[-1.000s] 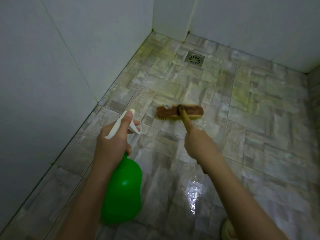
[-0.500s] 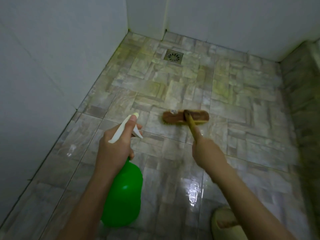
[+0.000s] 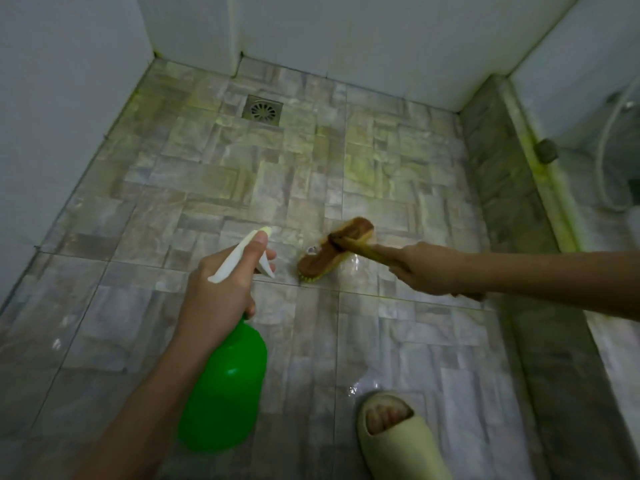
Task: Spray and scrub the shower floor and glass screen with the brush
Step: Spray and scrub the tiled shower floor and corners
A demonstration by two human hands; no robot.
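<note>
The right hand [image 3: 427, 268] reaches in from the right edge of the shower floor [image 3: 194, 181], its fingers clenched round the yellowish handle of the scrubbing brush [image 3: 332, 252]. The brown brush head lies just past the knuckles, up and to the left of the grip. It sits bristles-down on the wet tiles near the middle of the floor, set at a slant. The left hand [image 3: 221, 292] grasps the neck of a green spray bottle [image 3: 225, 386] held above the floor. One finger lies along the top of the white spray head [image 3: 239, 256], whose nozzle points toward the far wall, just left of the brush head. The square drain [image 3: 262, 110] sits near the far left corner. A foot in a pale slipper [image 3: 398, 441] stands at the near edge.
</note>
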